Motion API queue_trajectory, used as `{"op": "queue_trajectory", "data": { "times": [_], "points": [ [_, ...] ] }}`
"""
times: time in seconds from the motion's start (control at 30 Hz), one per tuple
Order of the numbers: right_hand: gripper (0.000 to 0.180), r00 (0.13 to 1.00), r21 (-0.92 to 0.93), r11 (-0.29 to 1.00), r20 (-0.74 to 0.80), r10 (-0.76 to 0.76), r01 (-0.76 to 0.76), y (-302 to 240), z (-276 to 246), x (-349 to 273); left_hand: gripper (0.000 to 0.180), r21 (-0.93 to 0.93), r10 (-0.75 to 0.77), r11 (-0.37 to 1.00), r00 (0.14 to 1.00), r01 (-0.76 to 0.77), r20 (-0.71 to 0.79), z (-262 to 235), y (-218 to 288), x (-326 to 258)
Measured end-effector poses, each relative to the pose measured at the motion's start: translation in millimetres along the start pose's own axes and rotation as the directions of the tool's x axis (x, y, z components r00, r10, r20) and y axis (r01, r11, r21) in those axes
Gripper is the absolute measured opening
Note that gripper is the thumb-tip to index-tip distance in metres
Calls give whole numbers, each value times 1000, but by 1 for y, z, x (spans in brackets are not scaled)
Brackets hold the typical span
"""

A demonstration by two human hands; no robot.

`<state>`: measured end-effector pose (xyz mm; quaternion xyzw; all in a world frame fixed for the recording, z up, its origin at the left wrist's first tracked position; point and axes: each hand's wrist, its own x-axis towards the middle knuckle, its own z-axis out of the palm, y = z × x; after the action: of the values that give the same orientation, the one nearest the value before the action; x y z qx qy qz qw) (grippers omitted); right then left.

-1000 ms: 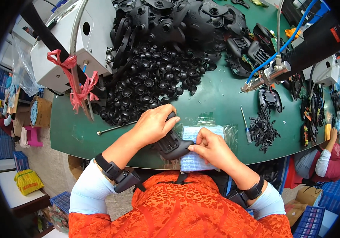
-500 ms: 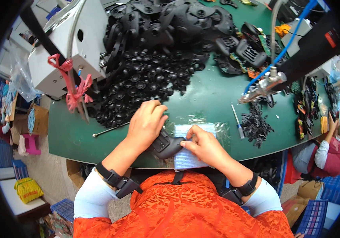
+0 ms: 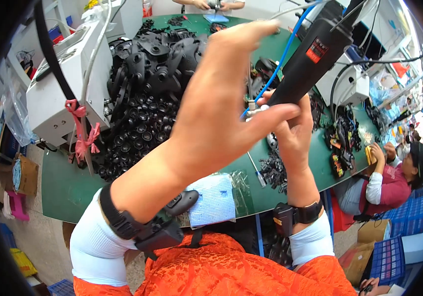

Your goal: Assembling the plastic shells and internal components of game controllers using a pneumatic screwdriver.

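In the head view, the left hand (image 3: pixel 216 108) is up high and blurry, with its thumb spread wide from its fingers, holding nothing. The right hand (image 3: pixel 295 140) is at the low end of the black tool (image 3: pixel 302 59), with fingers bent near it. The left thumb hides part, so I cannot tell how tight they are. The black game controller (image 3: pixel 185 201) sits on the green table (image 3: pixel 65 192), partly under the left arm, right beside the blue cloth (image 3: pixel 214 201).
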<state>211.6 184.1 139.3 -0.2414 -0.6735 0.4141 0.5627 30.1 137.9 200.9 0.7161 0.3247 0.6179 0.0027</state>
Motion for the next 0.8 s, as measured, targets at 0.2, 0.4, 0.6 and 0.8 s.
{"op": "queue_trajectory", "data": {
  "times": [0.2, 0.4, 0.6, 0.8],
  "points": [
    [44, 999, -204, 978, -22, 31, -35, -14, 24, 4, 69, 226, 102, 971, 987, -73, -121, 27, 9, 43],
    [43, 996, 124, 988, -6, -92, 92, -22, 29, 22, 38, 51, 106, 994, 989, -101, -103, 23, 14, 59],
    [42, 996, 106, 994, -93, 13, -3, -40, 50, 23, 69, 191, 174, 965, 984, -179, 44, -47, 8, -5],
    [53, 1000, 197, 980, 3, -29, 28, -61, 53, 28, 42, 395, -429, 872, 840, 288, 333, -82, 2, -165]
  ]
}}
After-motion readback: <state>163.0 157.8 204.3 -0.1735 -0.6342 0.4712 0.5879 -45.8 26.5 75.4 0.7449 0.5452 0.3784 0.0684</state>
